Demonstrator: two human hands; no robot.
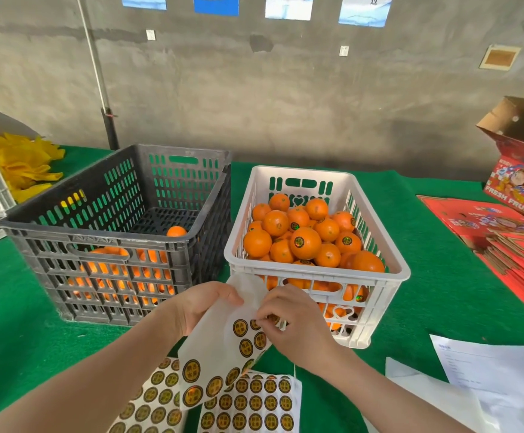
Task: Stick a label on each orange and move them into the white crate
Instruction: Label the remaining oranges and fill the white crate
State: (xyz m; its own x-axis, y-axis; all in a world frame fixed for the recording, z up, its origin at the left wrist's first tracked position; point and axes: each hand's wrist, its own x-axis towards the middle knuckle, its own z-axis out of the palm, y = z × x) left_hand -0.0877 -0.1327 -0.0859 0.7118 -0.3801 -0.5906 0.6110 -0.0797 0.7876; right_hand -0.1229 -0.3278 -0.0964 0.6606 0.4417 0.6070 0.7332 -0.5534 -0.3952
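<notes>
- Just in front of the white crate [317, 270], a label sheet [220, 342] is held up off the counter [442, 292] by the left hand [204, 304]; its fingers [228, 296] are curled round the sheet's upper edge.
- At the sheet's edge nearest the white crate, a round label [256, 324] is pinched by the right hand [295, 323]; fingers [270, 314] are closed together on it.
- Inside the white crate, labelled oranges [305, 242] are heaped close to the rim.
- Left of the white crate, just beside it, a black crate [98, 242] is set; unlabelled oranges [176, 231] are seen low inside.
- Nearer the person than the white crate, under the held sheet, more sticker sheets [254, 401] are laid flat.
- Right of the white crate, white papers [489, 364] are spread near the person, and red fruit boxes [517, 182] are stacked farther back.
- Far left of the white crate, beyond the black crate, yellow material [23, 164] is piled.
</notes>
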